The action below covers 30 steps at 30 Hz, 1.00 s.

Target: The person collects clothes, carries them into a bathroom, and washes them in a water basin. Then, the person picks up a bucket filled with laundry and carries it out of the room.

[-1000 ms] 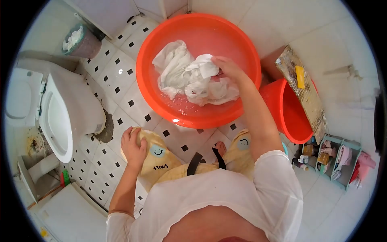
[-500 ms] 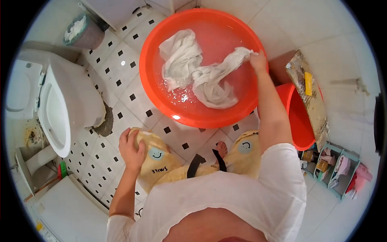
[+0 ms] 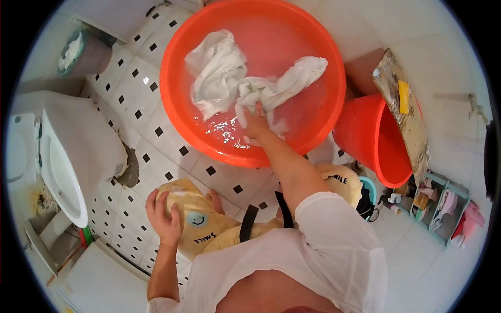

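A large orange-red basin (image 3: 175, 122) holds cloudy water. In it lies a bunched wet white cloth (image 3: 216, 68), whose twisted part stretches to the right. My right hand (image 3: 255, 124) reaches down into the basin, closed on the middle of this cloth near the front rim; some fingers are hidden by fabric. With fingers spread, my left hand (image 3: 166, 216) rests on my left knee, over yellow trousers (image 3: 209, 229) printed with a smiley patch, and holds nothing.
A red bucket (image 3: 360, 133) stands right of the basin, with a worn board (image 3: 399, 115) leaning against it. A small rack (image 3: 443, 208) of items is at the right. The toilet (image 3: 83, 151) and a waste bin (image 3: 91, 55) stand left on the dotted tile floor.
My right hand has let go of the cloth's right end and moved left and nearer to me, onto its middle. The view has shifted slightly; my left hand stays on the knee.
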Each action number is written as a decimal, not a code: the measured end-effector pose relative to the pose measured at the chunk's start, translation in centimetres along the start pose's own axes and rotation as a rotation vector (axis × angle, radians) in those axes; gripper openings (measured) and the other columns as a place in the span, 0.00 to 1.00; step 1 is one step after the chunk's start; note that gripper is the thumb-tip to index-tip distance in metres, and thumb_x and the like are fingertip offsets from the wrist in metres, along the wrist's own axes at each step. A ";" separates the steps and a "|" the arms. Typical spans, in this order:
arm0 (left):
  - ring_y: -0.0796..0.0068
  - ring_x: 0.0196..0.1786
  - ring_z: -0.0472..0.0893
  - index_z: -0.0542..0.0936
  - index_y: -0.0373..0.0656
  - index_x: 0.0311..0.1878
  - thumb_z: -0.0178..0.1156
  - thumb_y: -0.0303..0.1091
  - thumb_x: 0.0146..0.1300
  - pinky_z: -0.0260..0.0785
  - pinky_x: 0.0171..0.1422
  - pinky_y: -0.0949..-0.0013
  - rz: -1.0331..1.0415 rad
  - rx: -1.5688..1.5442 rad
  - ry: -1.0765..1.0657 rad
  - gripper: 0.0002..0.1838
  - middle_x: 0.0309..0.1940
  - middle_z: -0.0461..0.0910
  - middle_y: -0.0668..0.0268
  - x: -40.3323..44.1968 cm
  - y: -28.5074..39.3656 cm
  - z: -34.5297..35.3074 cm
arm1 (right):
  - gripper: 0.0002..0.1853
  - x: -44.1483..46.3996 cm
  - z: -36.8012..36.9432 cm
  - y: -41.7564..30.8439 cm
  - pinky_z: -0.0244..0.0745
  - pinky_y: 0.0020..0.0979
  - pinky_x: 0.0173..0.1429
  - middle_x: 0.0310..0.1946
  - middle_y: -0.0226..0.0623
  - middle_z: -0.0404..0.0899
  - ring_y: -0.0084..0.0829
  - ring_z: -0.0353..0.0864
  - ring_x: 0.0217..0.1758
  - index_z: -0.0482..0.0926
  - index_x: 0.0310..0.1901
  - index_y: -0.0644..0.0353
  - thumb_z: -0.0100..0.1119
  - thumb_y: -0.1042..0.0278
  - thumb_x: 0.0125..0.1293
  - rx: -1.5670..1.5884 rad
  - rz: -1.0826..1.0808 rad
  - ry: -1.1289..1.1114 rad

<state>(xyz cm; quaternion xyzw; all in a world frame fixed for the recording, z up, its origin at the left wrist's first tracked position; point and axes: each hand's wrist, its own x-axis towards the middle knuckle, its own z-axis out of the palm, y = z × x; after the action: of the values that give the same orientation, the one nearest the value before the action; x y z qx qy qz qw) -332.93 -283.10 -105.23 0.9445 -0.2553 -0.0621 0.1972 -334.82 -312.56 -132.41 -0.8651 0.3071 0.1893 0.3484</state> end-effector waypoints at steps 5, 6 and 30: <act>0.54 0.54 0.66 0.75 0.40 0.45 0.55 0.27 0.48 0.59 0.58 0.60 0.008 -0.022 -0.017 0.18 0.53 0.66 0.53 0.5 -0.2 0.3 | 0.35 0.4 0.0 1.7 0.56 0.40 0.65 0.68 0.53 0.34 0.51 0.48 0.68 0.62 0.60 0.49 0.61 0.69 0.47 0.038 -0.009 -0.021; 0.54 0.54 0.66 0.75 0.40 0.45 0.56 0.27 0.48 0.59 0.59 0.60 0.011 -0.017 -0.019 0.18 0.53 0.66 0.53 0.6 -0.1 0.3 | 0.32 0.3 -0.3 1.7 0.57 0.39 0.65 0.68 0.53 0.35 0.51 0.49 0.68 0.64 0.58 0.51 0.61 0.71 0.47 0.086 0.010 -0.036; 0.54 0.55 0.66 0.75 0.40 0.45 0.55 0.26 0.47 0.59 0.59 0.60 -0.007 -0.057 -0.041 0.17 0.53 0.66 0.53 0.8 0.3 0.5 | 0.20 12.6 -18.8 4.2 0.72 0.33 0.43 0.40 0.41 0.74 0.34 0.74 0.42 0.69 0.48 0.61 0.58 0.72 0.52 1.106 -0.104 0.570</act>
<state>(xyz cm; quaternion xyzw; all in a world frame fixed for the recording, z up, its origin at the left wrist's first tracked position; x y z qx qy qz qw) -332.49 -283.92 -105.61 0.9379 -0.2541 -0.0893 0.2186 -326.16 -333.47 -128.36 -0.5871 0.3981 -0.2531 0.6579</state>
